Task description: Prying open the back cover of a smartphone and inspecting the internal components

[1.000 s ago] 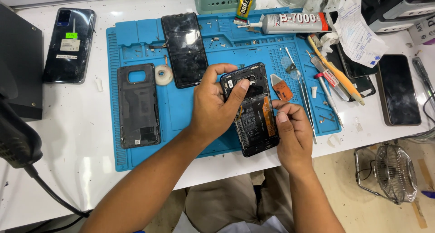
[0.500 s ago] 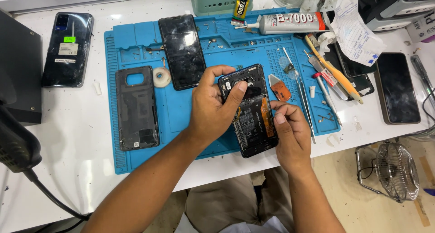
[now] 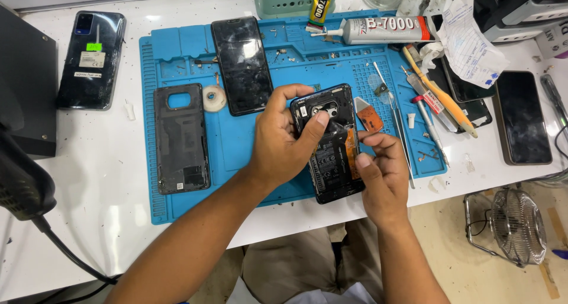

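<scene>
A person's 2 bare hands work over a blue silicone repair mat (image 3: 177, 55) on a white worktop (image 3: 89, 162), seen from above. The left hand (image 3: 284, 141) is closed around an opened phone (image 3: 331, 156) with its back cover removed, fingers curled over the phone's left edge and the thumb pressed on the upper part near the camera area. The phone is tilted slightly and sits over the mat's lower right part, near the front edge of the worktop. The right hand (image 3: 381, 174) touches the phone's right edge, its thumb and forefinger pinched together at an orange strip there; whether they actually grip the strip cannot be told.

On the mat to the left lie a dark back cover (image 3: 180, 138), a small roll of tape (image 3: 214, 98) and a black phone lying face up (image 3: 242, 64). Just right of the held phone are an orange pick (image 3: 370, 115) and tweezers (image 3: 393, 120). A glue tube (image 3: 384, 29) lies at the mat's top edge. Another dark phone (image 3: 92, 58) rests on the worktop at far left, and 1 more (image 3: 523, 117) at far right. A small wire-cage fan (image 3: 518, 224) stands below the worktop at right.
</scene>
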